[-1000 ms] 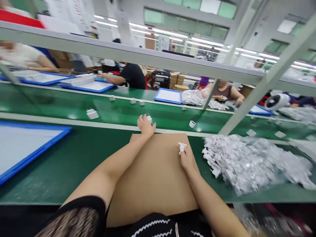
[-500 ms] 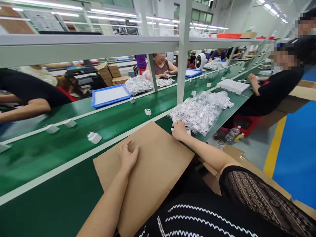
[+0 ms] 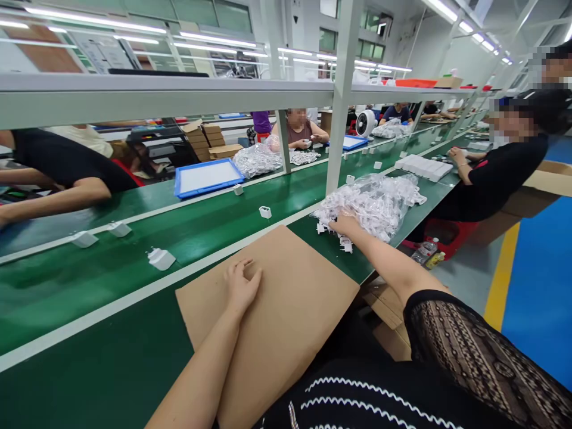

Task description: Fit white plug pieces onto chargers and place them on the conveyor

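My left hand [image 3: 243, 285] lies over a sheet of brown cardboard [image 3: 295, 286], palm down, with its fingers loosely curved and apart and nothing in them. At the mouth of a clear plastic bag [image 3: 397, 185], my right hand [image 3: 347, 226] reaches into a heap of small white plastic parts [image 3: 370, 205]. Its fingertips are partly hidden among them, so I cannot tell whether they grip one. A few loose white parts [image 3: 345, 244] lie beside that hand. On the green belt to the left, a white charger housing with prongs [image 3: 161, 258] lies on its side.
A white post [image 3: 342, 107] rises behind the bag, under a long shelf [image 3: 179, 98]. More white housings [image 3: 265, 212] dot the green belt [image 3: 210, 229]. A blue-rimmed tray [image 3: 209, 177] stands across it. A co-worker in black [image 3: 509, 161] sits at the right.
My right hand has pushed further into the white parts, and loose pieces now show beside it. Housings on the belt have shifted left. My left hand stays on the cardboard.
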### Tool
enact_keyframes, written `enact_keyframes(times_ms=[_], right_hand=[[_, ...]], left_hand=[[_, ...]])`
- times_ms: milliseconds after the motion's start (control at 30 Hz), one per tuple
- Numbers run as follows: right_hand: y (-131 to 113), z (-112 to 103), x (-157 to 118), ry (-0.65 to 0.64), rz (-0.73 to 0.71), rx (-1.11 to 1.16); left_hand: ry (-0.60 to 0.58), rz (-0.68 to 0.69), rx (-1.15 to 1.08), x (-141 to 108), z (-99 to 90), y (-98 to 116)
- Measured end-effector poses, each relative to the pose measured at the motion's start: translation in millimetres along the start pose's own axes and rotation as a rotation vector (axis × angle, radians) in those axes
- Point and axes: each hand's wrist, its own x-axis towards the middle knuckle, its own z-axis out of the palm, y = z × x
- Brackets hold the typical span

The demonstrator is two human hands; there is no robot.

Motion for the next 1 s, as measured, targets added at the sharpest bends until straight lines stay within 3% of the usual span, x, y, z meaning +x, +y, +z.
enact_keyframes(times_ms=[233,333,533,733,867,933,1000], right_hand=[[-13,-1,19,-0.005,0.003,0.019],[-15,1,4,-0.031,-0.025,0.004],[-25,-7,-46,-0.199,-0.178,-0.119],[-40,-28,-73,-0.183,-0.305,-0.175],[-59,-28,-84,-0.104,-0.544,-0.191],[-68,-21,-83,-0.115,-0.68,-0.21],[-74,-14,-76,-0.154,-0.724,-0.235]], left_hand=[[-0.014,0.0,-0.008,-1,-0.2,0],[-0.01,0.016,-0.006,0,1.5,-3],[-0.017,0.034,0.009,1,4.6,-9],[-0.013,0.025,-0.005,-1,3.0,-7],[-0.008,0.029,-0.003,-1,3.0,-5],[-0.005,0.036,0.001,0,3.0,-5],[-0.007,0.032,0.0,0,2.5,-4]])
